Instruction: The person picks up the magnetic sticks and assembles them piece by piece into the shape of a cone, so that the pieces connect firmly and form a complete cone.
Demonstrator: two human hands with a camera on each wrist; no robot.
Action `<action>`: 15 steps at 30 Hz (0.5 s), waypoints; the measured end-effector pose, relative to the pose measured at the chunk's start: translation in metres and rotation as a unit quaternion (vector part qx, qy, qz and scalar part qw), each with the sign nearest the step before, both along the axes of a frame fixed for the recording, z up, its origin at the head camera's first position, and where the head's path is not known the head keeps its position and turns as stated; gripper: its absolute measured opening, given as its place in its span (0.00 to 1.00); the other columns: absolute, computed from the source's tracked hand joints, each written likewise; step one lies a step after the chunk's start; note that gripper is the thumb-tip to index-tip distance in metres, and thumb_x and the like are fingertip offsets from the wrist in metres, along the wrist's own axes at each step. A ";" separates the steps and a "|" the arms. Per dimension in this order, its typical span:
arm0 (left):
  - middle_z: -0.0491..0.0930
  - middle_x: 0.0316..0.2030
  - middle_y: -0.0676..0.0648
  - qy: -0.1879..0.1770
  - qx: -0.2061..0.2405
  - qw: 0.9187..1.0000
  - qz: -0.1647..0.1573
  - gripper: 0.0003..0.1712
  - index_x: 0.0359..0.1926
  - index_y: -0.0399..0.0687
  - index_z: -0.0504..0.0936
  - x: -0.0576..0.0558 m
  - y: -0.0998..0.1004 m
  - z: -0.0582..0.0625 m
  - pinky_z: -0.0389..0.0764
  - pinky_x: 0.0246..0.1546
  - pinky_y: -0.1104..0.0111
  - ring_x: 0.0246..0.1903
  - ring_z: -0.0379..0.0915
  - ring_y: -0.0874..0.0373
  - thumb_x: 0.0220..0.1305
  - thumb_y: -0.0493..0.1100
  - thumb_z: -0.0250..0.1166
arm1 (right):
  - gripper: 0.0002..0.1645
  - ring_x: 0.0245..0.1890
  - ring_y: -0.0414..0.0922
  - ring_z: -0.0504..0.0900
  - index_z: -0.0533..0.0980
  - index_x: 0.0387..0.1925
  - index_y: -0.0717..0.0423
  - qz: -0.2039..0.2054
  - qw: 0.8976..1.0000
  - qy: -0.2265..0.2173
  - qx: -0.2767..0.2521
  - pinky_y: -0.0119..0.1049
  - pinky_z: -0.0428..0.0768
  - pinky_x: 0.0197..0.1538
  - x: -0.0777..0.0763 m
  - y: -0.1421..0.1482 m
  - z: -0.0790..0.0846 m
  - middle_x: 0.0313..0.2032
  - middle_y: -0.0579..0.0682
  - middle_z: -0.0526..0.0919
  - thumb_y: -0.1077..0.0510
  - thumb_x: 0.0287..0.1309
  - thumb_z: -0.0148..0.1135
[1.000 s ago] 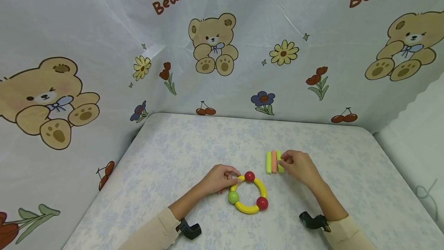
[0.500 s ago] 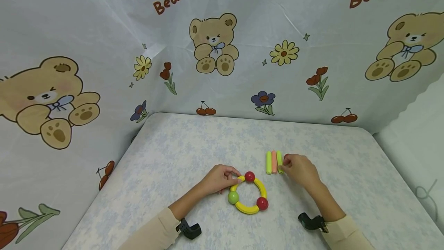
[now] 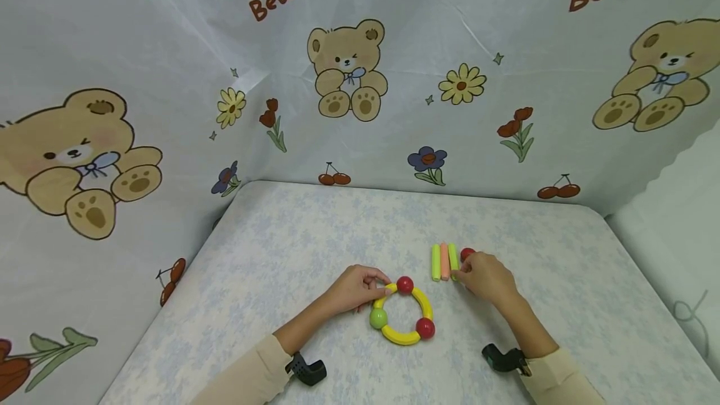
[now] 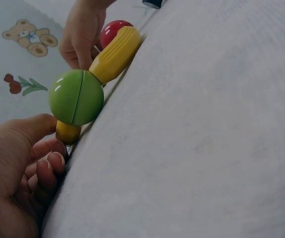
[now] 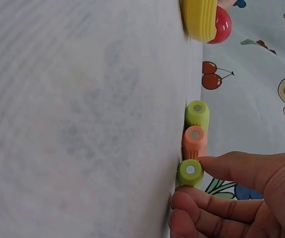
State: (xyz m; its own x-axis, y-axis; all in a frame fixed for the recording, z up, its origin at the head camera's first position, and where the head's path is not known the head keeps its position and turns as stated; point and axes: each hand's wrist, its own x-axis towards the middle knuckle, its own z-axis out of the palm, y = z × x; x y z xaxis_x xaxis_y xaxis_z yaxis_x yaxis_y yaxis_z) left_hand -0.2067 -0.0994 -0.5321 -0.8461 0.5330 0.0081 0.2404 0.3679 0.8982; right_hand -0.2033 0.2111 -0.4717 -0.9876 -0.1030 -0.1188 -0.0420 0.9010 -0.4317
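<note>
A ring of yellow curved magnetic rods (image 3: 400,337) joined by two red balls (image 3: 425,328) and one green ball (image 4: 76,96) lies on the table. At its upper left, my left hand (image 3: 355,289) pinches a yellow rod between thumb and fingers. Three straight rods lie side by side farther back: a yellow-green one (image 3: 435,262), an orange one (image 5: 194,141) and a second yellow-green one (image 5: 190,172) with a round metal end. My right hand (image 3: 486,279) has thumb and index finger on either side of that last rod. Just beyond these fingers sits a loose red ball (image 3: 467,254).
The table (image 3: 315,224) has a pale blue patterned cover. A hanging cloth (image 3: 394,142) printed with bears and flowers stands behind it and at the left. Black wrist cameras (image 3: 306,370) are strapped to both wrists.
My right hand has shifted slightly down toward the near end of the right yellow-green rod, and the red ball has come into view beyond its fingers. My left hand keeps still on the ring.
</note>
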 end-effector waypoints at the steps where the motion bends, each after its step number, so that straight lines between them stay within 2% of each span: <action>1: 0.78 0.17 0.53 0.001 0.000 1.000 0.001 0.09 0.46 0.53 0.88 0.000 0.000 0.000 0.66 0.07 0.72 0.07 0.61 0.63 0.66 0.46 0.71 | 0.21 0.17 0.41 0.68 0.75 0.16 0.53 -0.002 1.000 -0.008 0.000 0.31 0.63 0.20 0.000 0.001 0.000 0.14 0.45 0.71 0.51 0.61 0.71; 15: 0.77 0.17 0.53 0.004 -0.006 1.000 0.002 0.10 0.46 0.51 0.89 0.000 -0.001 0.001 0.67 0.06 0.70 0.06 0.61 0.62 0.67 0.46 0.71 | 0.16 0.19 0.43 0.71 0.79 0.21 0.54 0.005 0.997 -0.072 0.005 0.33 0.66 0.23 0.012 0.007 0.007 0.15 0.47 0.74 0.52 0.59 0.71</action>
State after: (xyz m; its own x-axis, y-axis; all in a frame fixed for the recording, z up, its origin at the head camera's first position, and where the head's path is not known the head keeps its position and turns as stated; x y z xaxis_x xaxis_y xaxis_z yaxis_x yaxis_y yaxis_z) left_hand -0.2065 -0.1001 -0.5309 -0.8482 0.5297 0.0076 0.2457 0.3805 0.8915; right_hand -0.1915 0.2182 -0.4645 -0.9590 -0.1112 -0.2608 0.0105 0.9054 -0.4245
